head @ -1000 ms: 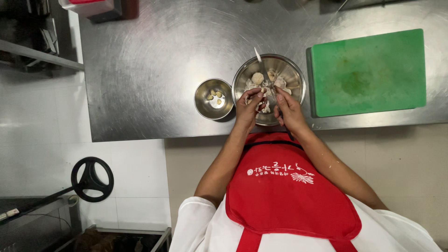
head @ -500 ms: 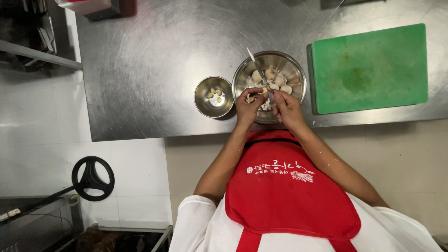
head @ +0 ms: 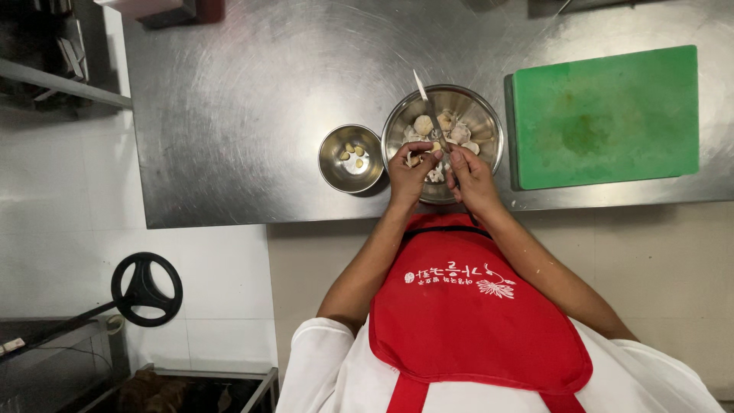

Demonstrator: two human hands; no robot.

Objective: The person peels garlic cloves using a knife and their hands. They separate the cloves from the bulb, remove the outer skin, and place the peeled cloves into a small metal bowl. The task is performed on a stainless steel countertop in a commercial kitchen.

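Observation:
Both hands work over a large steel bowl [head: 480, 115] that holds several pale garlic bulbs and skins. My left hand [head: 410, 170] pinches a small garlic clove above the bowl's near rim. My right hand [head: 472, 177] grips a small knife [head: 430, 111] whose blade points away over the bowl, its edge near the clove. A smaller steel bowl [head: 351, 158] with a few peeled cloves stands just left of the large one.
A green cutting board [head: 605, 115] lies to the right of the bowls on the steel worktable [head: 245, 115]. A red apron covers my front. A black wheel-shaped handle [head: 146, 289] sits low at the left beside a tiled wall.
The knife blade has swung up to point away over the bowl. Both hands stay at the bowl's near rim, with small shifts of the fingers on the clove.

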